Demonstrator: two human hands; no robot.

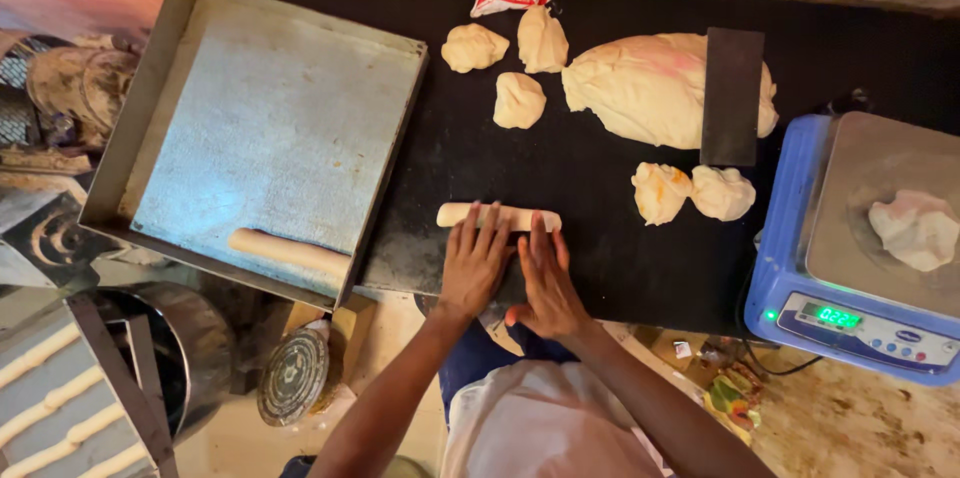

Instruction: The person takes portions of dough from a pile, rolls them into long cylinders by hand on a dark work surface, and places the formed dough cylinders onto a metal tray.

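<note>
Left hand [473, 263], right hand [545, 283] flat, fingers [487, 231] spread, pressing dough roll [497, 216] on black counter [600, 268]; metal tray [270, 128] beside.

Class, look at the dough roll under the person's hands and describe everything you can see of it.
The dough roll is a pale cream, smooth cylinder, soft-looking, lying crosswise on the black work surface near its front edge. The left hand and right hand rest flat on it, fingers hiding its middle; both rounded ends show. It lies apart from the other dough.
</note>
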